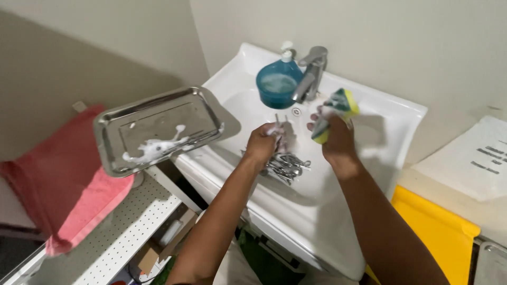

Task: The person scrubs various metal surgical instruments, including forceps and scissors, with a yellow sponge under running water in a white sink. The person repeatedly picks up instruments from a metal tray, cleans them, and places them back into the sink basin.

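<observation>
1. A pink towel (63,184) lies at the far left of the frame, draped over the edge of a white perforated shelf (132,232).
2. Just right of it, a steel tray (158,129) smeared with white foam sits at left centre, its right end overlapping the rim of the white sink (391,113).
3. The left hand (262,143), at centre, is closed around a soapy metal instrument (278,129), held above a heap of metal instruments (285,166) in the basin.
4. At upper centre, a blue soap dispenser (278,82) stands beside the chrome tap (311,74).
5. The right hand (338,138), right of centre, grips a yellow-and-green sponge (335,113).
6. A yellow bin (435,229) sits at lower right, with a white printed sheet (475,158) above it.
</observation>
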